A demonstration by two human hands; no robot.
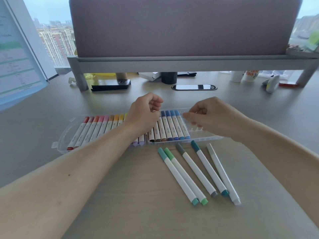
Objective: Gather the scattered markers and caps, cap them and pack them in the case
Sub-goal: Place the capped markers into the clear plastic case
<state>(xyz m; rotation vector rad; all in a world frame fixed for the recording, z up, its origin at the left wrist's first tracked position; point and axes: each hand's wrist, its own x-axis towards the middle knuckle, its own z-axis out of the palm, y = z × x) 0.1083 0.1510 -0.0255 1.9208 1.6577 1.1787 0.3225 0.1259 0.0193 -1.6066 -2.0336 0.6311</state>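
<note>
A clear plastic case (208, 139) lies open in two halves across the table. Its left half holds a row of red, orange, pink and yellow markers (96, 128). Black, brown and blue markers (170, 126) fill part of the right half, whose right end has bare slots. My left hand (145, 116) hovers over the middle of the case with fingers curled tight; nothing shows in it. My right hand (207, 116) hangs over the bare slots, fingers loosely curled and holding nothing. Several capped markers lie loose in front of the case: mint (177, 175), green (187, 177), grey (196, 169), dark teal (208, 168), white (222, 173).
A grey monitor stand (172, 63) spans the back of the desk, with a black phone (110, 84), a dark cup (169, 77) and paper cups (248, 75) under it. A cable slot (194, 87) sits behind my hands. A tilted screen (15, 54) stands at the left.
</note>
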